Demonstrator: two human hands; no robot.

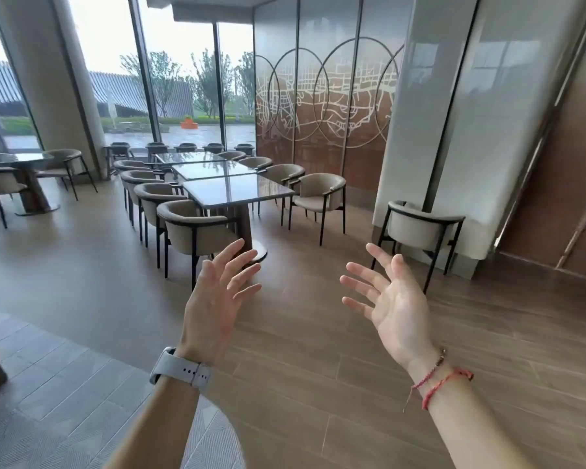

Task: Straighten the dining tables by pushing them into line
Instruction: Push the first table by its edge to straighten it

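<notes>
Both hands, left hand point(217, 299) and right hand point(391, 299), are empty with fingers spread wide, well before the nearest dining table point(237, 189). Better to walk close, then press both palms on its near edge.

Gloss on the tables, matt on the seats

The dining tables point(237, 189) have glossy, glass-smooth tops mirroring the windows; beside them, chairs point(197, 228) wear matt beige upholstery on thin dark metal legs (fabric or leather, hard to say). Beneath the tables, wood-look floor point(318, 367) planks shine softly.
</notes>
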